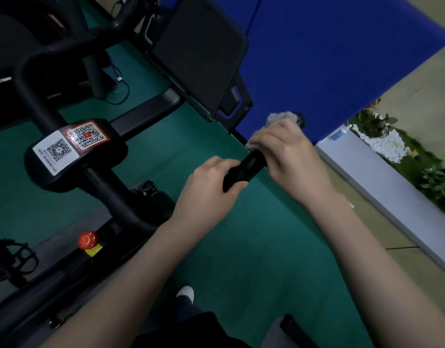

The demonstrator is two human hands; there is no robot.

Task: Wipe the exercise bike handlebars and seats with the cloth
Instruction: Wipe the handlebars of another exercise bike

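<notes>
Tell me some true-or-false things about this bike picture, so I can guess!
1. The right hand wraps a grey cloth round the handlebar. True.
2. The left hand holds a spray bottle. False: it grips the bare handlebar, below the cloth.
3. The floor under the bike is red. False: it is green.
4. Two QR stickers sit on the bike's middle part. True.
5. The knob low on the frame is blue. False: it is red.
</notes>
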